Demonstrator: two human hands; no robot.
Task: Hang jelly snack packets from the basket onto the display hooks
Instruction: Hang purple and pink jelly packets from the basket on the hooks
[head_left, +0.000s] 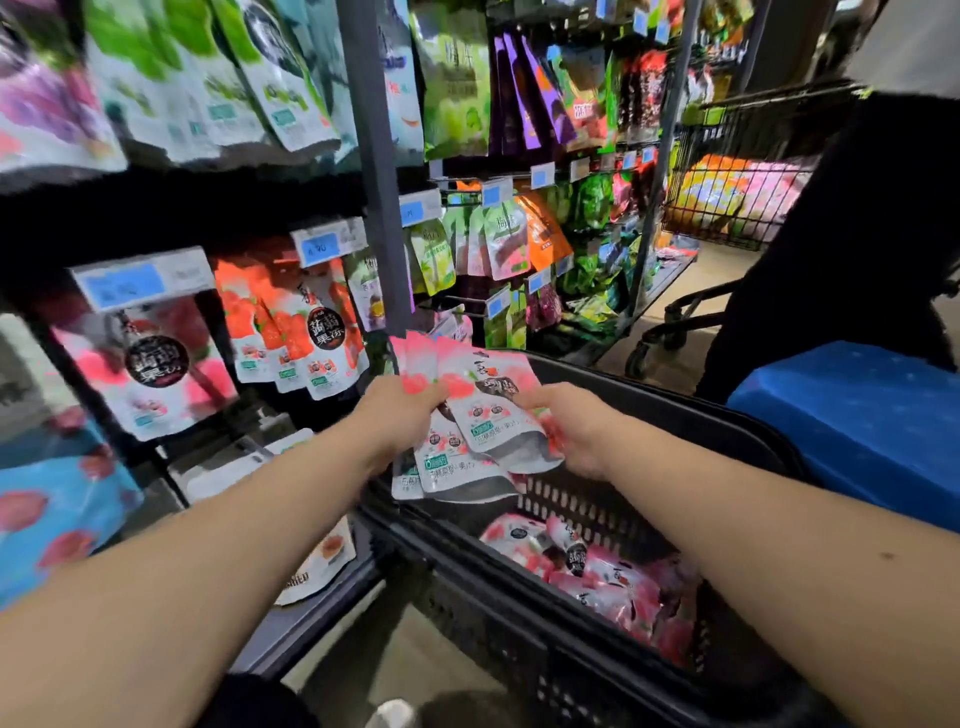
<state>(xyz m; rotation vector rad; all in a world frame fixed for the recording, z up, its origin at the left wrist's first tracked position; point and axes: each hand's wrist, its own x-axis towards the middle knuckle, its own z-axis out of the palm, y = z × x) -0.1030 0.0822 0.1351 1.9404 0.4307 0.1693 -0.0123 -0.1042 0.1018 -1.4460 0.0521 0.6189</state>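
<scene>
Just now both hands meet at the centre of the frame, above the black basket (587, 509). The left hand (400, 415) is clamped round a fanned stack of jelly packets (488, 415), while the right hand (571, 431) pinches the front packet's right edge. More pink packets (602, 566) lie loose in the basket's bottom, lower right. At mid-left, red hung packets (301, 332) dangle under a blue price tag (322, 248). A blue crate (857, 431) sits at the right, with a wire trolley (737, 176) above it in the frame.
</scene>
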